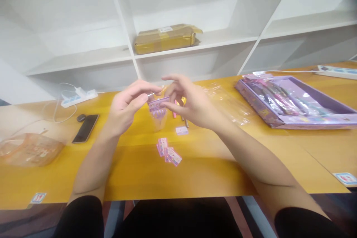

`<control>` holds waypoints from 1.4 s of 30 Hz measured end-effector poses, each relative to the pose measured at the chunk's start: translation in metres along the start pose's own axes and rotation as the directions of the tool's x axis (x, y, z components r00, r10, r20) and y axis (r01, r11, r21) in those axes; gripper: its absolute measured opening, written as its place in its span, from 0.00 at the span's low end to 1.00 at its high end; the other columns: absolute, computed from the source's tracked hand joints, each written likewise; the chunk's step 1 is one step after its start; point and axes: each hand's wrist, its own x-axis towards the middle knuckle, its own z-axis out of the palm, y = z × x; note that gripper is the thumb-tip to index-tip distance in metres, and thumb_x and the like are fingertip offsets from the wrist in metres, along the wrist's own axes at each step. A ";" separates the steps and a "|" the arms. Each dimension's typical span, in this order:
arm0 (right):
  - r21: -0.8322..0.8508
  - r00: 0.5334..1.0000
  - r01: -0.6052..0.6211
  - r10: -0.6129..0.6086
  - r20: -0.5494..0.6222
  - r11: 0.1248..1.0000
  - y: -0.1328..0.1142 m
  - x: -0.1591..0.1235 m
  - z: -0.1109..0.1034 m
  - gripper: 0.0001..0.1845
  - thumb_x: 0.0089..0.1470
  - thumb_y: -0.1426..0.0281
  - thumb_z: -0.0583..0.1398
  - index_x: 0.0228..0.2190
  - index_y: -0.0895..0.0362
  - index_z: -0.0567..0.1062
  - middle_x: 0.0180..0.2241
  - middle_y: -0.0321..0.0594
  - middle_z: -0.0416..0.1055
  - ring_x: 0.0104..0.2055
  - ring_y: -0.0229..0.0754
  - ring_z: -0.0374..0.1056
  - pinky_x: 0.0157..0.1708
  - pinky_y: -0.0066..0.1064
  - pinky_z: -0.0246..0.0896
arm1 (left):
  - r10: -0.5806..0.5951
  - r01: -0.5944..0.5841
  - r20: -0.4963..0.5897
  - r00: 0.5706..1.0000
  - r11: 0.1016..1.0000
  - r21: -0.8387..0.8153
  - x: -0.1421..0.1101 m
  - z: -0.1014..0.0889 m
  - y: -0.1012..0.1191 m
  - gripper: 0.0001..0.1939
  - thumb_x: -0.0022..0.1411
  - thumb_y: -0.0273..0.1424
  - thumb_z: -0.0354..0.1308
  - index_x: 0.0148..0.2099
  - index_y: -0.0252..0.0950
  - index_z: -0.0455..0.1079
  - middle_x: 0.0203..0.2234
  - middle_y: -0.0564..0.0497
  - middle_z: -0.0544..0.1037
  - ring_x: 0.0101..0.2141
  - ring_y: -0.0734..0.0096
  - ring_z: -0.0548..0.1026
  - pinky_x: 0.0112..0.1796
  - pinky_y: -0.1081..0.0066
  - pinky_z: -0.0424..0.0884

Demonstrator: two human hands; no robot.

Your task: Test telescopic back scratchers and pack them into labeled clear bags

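Right, you're at a handling step: a small clear bag (158, 119) with a purple header (158, 105) is up between both hands, over the middle of the table (206, 171). Your right hand (195, 104) is clamped on the header's right side, thumb in front, other fingers partly curled behind. Your left hand (122, 106) has thumb and index close at the bag's top left, a thin glint between them; can't tell if they actually grip it. Blur hides whether the bag's mouth is open.

Loose pink cards (173, 156) overlap nearer you, one pale card (182, 130) just beyond them. Pens (186, 122) sit beside the bag, partly behind your right hand. Clear wrap (223, 104) and the purple box (315, 122) are further right. The bag looks flimsy, so moving it calls for a light pinch and a steady header
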 end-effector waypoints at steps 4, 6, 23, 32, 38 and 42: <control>0.029 0.999 -0.026 0.026 0.023 0.999 0.001 0.003 -0.002 0.20 0.70 0.68 0.68 0.60 0.52 0.73 0.37 0.34 0.78 0.35 0.37 0.75 0.38 0.30 0.71 | 0.083 -0.080 -0.046 0.996 0.995 0.056 0.003 0.001 -0.006 0.14 0.71 0.42 0.71 0.55 0.45 0.85 0.48 0.44 0.84 0.47 0.59 0.81 0.52 0.59 0.79; -0.009 1.000 -0.008 0.009 0.016 1.000 0.005 0.005 -0.002 0.15 0.71 0.69 0.67 0.57 0.53 0.76 0.37 0.34 0.79 0.34 0.36 0.74 0.39 0.30 0.70 | 0.079 -0.078 -0.053 0.995 0.997 0.020 0.006 0.001 -0.012 0.18 0.68 0.40 0.75 0.58 0.45 0.83 0.48 0.44 0.84 0.46 0.61 0.81 0.50 0.61 0.79; -0.155 0.981 0.166 -0.179 -0.074 0.974 0.051 0.012 -0.002 0.07 0.74 0.68 0.63 0.46 0.50 0.84 0.43 0.39 0.80 0.37 0.38 0.72 0.42 0.32 0.69 | -0.089 0.090 0.058 0.994 0.996 -0.018 0.015 -0.002 -0.038 0.27 0.62 0.33 0.78 0.62 0.41 0.78 0.39 0.49 0.83 0.37 0.68 0.82 0.41 0.68 0.79; -0.101 0.980 0.192 -0.197 -0.034 0.976 0.045 0.011 -0.003 0.08 0.75 0.63 0.63 0.43 0.52 0.82 0.42 0.39 0.78 0.39 0.39 0.72 0.42 0.33 0.69 | 0.034 -0.045 0.060 0.998 0.977 0.206 0.015 -0.003 -0.042 0.19 0.68 0.32 0.71 0.60 0.45 0.80 0.46 0.47 0.82 0.43 0.66 0.80 0.43 0.69 0.79; 0.030 0.993 0.061 -0.058 -0.098 0.998 0.048 0.009 0.006 0.09 0.74 0.61 0.63 0.43 0.51 0.71 0.38 0.35 0.74 0.36 0.38 0.72 0.39 0.33 0.69 | 0.063 -0.074 0.052 0.997 0.969 0.237 0.014 -0.002 -0.043 0.25 0.67 0.28 0.70 0.64 0.49 0.77 0.43 0.50 0.80 0.40 0.67 0.80 0.41 0.68 0.80; 0.122 0.984 -0.033 0.053 -0.168 0.992 0.052 0.008 0.017 0.19 0.70 0.57 0.68 0.47 0.49 0.63 0.37 0.33 0.71 0.33 0.38 0.70 0.35 0.34 0.71 | 0.053 -0.061 0.040 0.998 0.970 0.235 0.012 0.002 -0.043 0.21 0.69 0.29 0.70 0.62 0.46 0.77 0.43 0.48 0.81 0.41 0.67 0.81 0.41 0.69 0.81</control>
